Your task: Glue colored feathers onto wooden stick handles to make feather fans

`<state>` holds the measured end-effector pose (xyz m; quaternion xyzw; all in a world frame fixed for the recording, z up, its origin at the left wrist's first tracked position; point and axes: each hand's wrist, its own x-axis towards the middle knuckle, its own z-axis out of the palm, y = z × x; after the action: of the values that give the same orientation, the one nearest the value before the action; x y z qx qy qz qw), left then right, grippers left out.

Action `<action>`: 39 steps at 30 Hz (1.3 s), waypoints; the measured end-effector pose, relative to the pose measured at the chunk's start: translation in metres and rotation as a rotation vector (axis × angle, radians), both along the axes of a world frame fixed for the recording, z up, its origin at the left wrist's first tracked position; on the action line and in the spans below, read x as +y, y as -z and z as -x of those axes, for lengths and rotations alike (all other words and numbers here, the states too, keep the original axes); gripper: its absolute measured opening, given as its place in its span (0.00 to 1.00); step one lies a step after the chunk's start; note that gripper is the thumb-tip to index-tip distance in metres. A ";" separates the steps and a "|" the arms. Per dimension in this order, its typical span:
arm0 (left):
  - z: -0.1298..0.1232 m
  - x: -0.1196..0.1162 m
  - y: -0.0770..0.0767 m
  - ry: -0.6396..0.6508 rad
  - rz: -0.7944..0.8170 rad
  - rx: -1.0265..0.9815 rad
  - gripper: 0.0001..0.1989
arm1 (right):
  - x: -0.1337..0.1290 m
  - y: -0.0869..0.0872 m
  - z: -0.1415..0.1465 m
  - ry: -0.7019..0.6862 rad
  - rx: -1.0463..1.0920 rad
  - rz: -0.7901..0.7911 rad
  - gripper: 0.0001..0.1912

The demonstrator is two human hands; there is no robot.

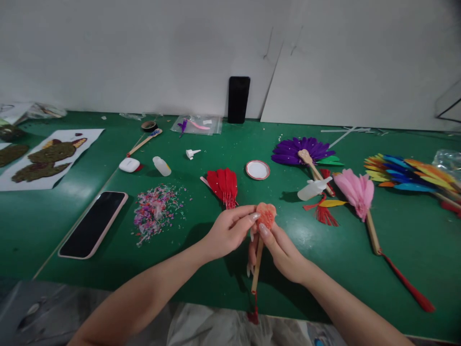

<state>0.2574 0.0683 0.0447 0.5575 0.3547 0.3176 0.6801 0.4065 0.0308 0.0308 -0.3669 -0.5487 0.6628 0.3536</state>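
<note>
Between both hands is a wooden fan handle (pixel 258 264) with a heart-shaped head (pixel 267 215), its face covered in something reddish-orange. My left hand (pixel 230 229) pinches the head from the left, thumb on its edge. From the right, my right hand (pixel 284 250) grips the same head, thumb on its lower face and fingers behind. A red tassel (pixel 253 317) hangs from the stick's lower end. Just beyond my left hand lies a bunch of red feathers (pixel 222 185). A white round lid (pixel 258 169) rests farther back.
Colourful flakes (pixel 157 209) and a phone (pixel 93 225) lie at left. Small squeeze bottles (pixel 162 166) stand or lie about. On the right are a purple feather fan (pixel 302 150), a pink one (pixel 356 191) and multicoloured feathers (pixel 406 173). Another phone (pixel 238 100) leans against the wall.
</note>
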 end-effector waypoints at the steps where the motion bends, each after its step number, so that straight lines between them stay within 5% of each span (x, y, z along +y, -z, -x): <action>1: 0.000 0.000 0.000 0.002 0.013 -0.009 0.15 | 0.000 0.000 0.000 0.001 -0.003 -0.003 0.16; 24: -0.003 -0.001 0.000 -0.033 0.098 -0.045 0.14 | -0.001 -0.003 -0.001 0.016 -0.036 -0.055 0.17; 29: -0.003 0.001 0.001 -0.038 0.042 -0.042 0.16 | -0.001 -0.004 0.000 0.011 -0.011 -0.036 0.18; 35: 0.004 0.002 -0.001 -0.091 -0.174 -0.010 0.32 | -0.002 -0.006 0.002 -0.001 0.058 0.077 0.17; 39: 0.005 0.000 -0.004 -0.069 -0.290 0.066 0.25 | -0.002 -0.003 0.002 -0.021 0.002 0.090 0.18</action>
<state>0.2519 0.0686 0.0492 0.6475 0.3461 0.3703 0.5691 0.4040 0.0286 0.0342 -0.3762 -0.5218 0.6907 0.3304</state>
